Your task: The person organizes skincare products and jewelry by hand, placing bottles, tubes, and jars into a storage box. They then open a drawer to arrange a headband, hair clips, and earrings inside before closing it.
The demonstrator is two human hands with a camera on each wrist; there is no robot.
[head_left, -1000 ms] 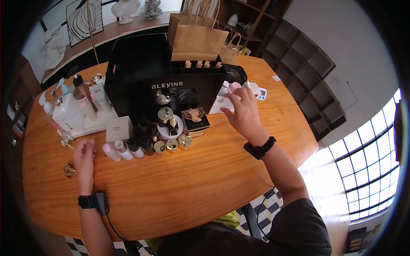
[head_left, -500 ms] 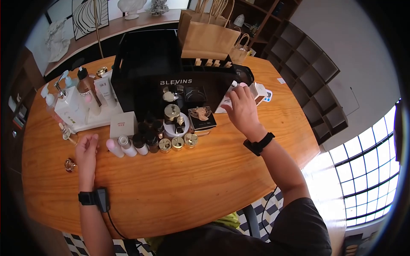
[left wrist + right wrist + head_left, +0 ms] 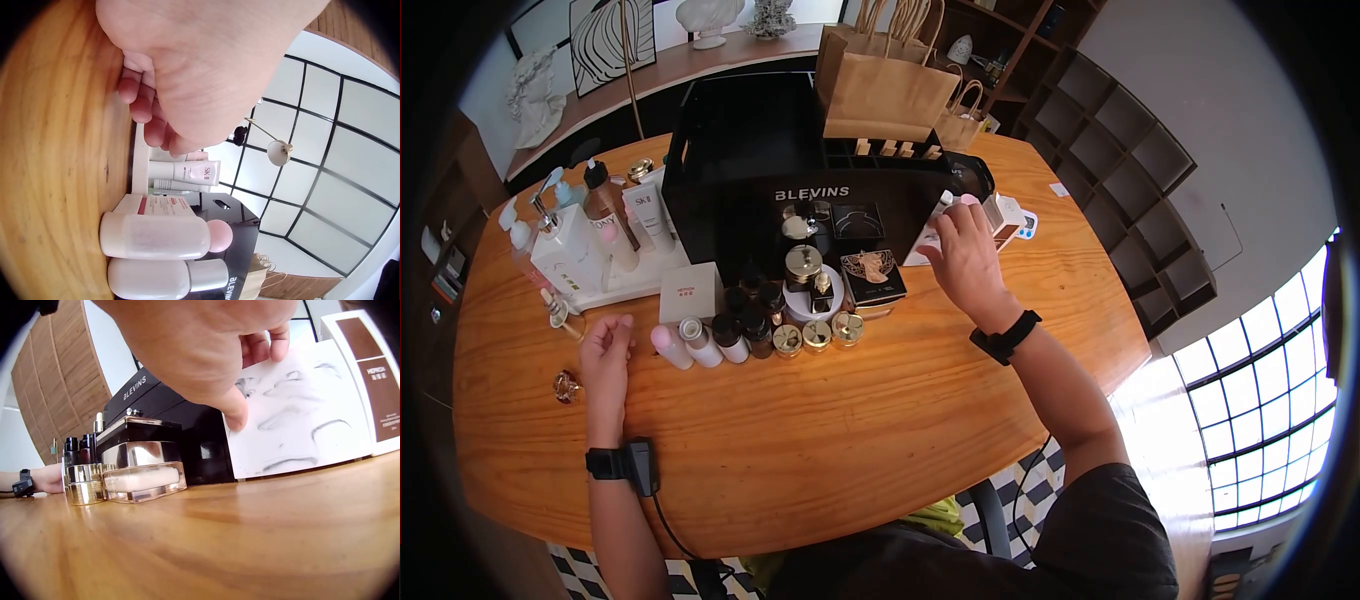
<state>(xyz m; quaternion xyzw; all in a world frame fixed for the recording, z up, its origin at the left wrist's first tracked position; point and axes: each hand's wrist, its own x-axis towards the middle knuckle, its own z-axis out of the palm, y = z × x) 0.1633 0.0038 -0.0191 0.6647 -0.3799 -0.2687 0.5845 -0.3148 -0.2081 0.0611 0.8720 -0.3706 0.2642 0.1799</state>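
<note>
In the head view, my right hand (image 3: 970, 258) is at a white panel with a grey drawing (image 3: 922, 240), beside the black BLEVINS box (image 3: 745, 210). The right wrist view shows the thumb (image 3: 235, 411) against the panel's (image 3: 294, 425) front, with the other fingers curled at its upper edge. A pink cap (image 3: 970, 199) shows by the fingertips. My left hand (image 3: 606, 360) rests on the table, fingers loosely curled, holding nothing. Close by are a small faceted glass piece (image 3: 566, 386), a dropper bottle (image 3: 556, 308) and a bottle with a pink cap (image 3: 670, 346).
Several bottles and gold-lidded jars (image 3: 816, 335) stand in front of the black box. Pump bottles crowd a white tray (image 3: 615, 290) at left. A white and brown carton (image 3: 1005, 215) stands right of my right hand. Paper bags (image 3: 885, 90) stand behind.
My right hand has come down from above onto the white panel and then stayed there. The head view has shifted slightly; my left hand stays on the table.
</note>
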